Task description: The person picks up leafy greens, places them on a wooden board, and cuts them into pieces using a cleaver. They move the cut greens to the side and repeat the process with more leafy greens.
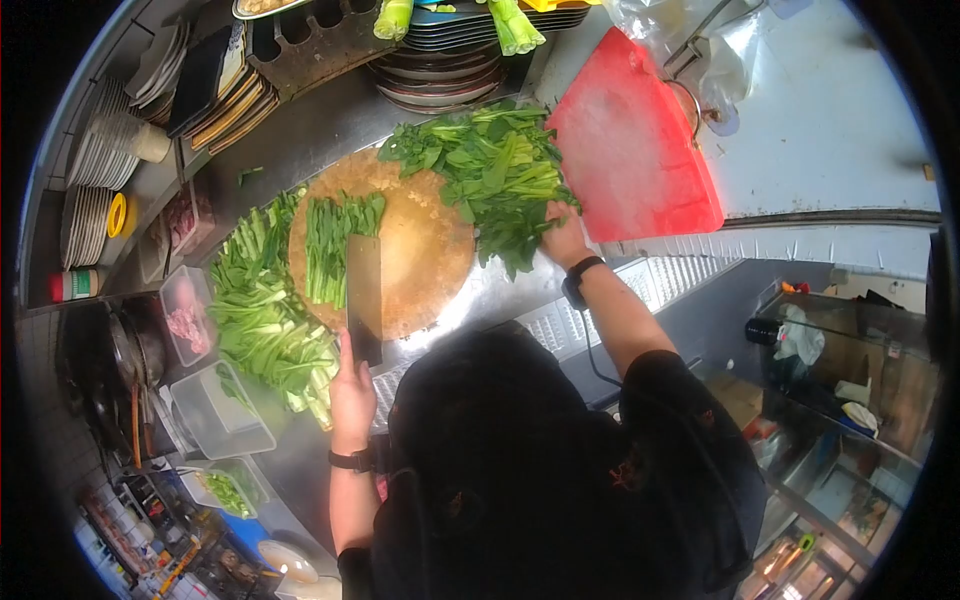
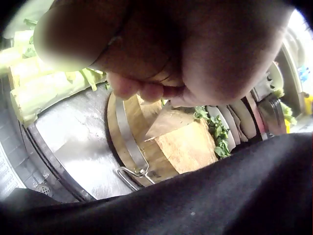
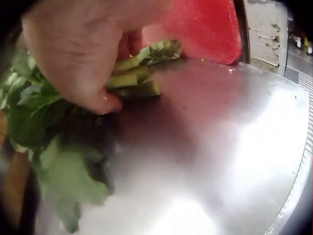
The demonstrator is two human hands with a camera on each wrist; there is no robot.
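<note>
My left hand (image 1: 352, 402) grips a cleaver (image 1: 364, 300) at its handle end, the broad blade lying over the round wooden block (image 1: 425, 255). Cut green stems (image 1: 330, 250) lie just left of the blade. In the left wrist view the curled hand (image 2: 171, 54) hides the handle. My right hand (image 1: 565, 237) pinches stems at the lower right end of a pile of leafy greens (image 1: 500, 165). In the right wrist view thumb and fingers (image 3: 103, 105) close round the cut stems (image 3: 139, 88), with leaves hanging below on the steel counter.
More chopped greens (image 1: 265, 310) spread left of the block, beside clear plastic tubs (image 1: 225, 415). A red board (image 1: 640, 140) lies right of the leafy pile. Stacked plates (image 1: 440, 78) stand behind, and a shelf with dishes (image 1: 90, 215) runs along the left.
</note>
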